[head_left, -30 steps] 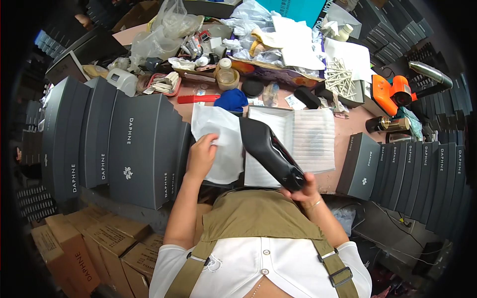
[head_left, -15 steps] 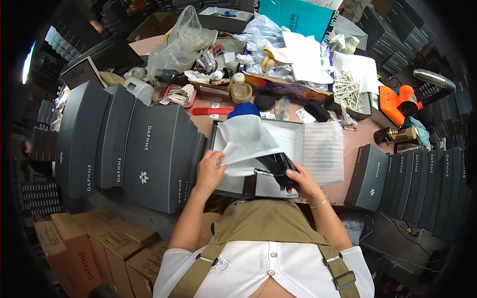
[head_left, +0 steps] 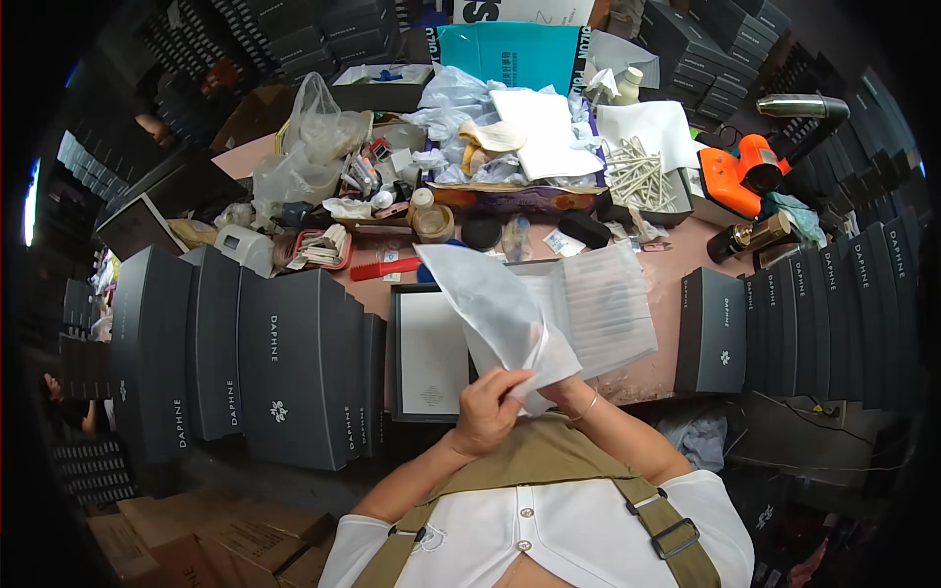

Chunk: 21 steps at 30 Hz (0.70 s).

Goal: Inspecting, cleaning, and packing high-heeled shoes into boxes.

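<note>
A thin white bag point(head_left: 495, 318) stands up in front of me, pulled to a slanting point at its top left. My left hand point(head_left: 492, 410) pinches its lower edge between thumb and fingers. Behind or inside the bag's lower right goes my right hand point(head_left: 567, 388); its fingers are covered, and whatever it holds is hidden. No shoe shows. Beneath the bag lies an open dark grey box point(head_left: 395, 348) with a white sheet point(head_left: 431, 338) in its left part. Pleated white tissue paper point(head_left: 608, 309) spreads over its right side.
Dark grey shoeboxes point(head_left: 294, 363) stand upright on the left, and more boxes point(head_left: 714, 333) on the right. Along the back are a red comb point(head_left: 382, 269), a jar point(head_left: 429, 218), a carton of crumpled paper point(head_left: 529, 199), white sticks point(head_left: 642, 176) and an orange tool point(head_left: 730, 181).
A black shoe in my right hand has gone out of sight behind or inside the bag. Both hands have come closer together and nearer my body. The view has shifted.
</note>
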Each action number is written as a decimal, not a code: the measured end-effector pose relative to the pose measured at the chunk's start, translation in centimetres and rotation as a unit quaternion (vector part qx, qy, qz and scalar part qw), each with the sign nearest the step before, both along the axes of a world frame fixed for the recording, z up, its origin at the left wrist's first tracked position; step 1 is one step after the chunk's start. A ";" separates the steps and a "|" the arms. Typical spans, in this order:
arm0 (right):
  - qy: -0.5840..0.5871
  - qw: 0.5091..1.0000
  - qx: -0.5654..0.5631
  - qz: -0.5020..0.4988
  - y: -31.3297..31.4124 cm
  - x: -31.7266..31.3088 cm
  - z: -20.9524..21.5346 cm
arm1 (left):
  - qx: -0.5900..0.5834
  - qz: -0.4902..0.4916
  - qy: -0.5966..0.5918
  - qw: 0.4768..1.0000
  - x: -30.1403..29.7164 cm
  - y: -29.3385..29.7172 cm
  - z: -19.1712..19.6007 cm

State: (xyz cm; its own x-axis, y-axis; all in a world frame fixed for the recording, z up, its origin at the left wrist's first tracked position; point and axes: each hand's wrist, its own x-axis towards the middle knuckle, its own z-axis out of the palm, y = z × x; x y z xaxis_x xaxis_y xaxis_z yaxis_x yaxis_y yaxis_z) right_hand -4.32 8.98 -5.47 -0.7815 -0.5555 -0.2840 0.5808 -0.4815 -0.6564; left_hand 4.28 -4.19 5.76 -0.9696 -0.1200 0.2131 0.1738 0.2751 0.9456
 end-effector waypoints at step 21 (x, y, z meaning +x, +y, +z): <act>0.444 0.737 0.333 0.387 8.3 -2.1 15.1 | 0.537 0.405 -0.161 0.722 -4.7 -14.5 -13.5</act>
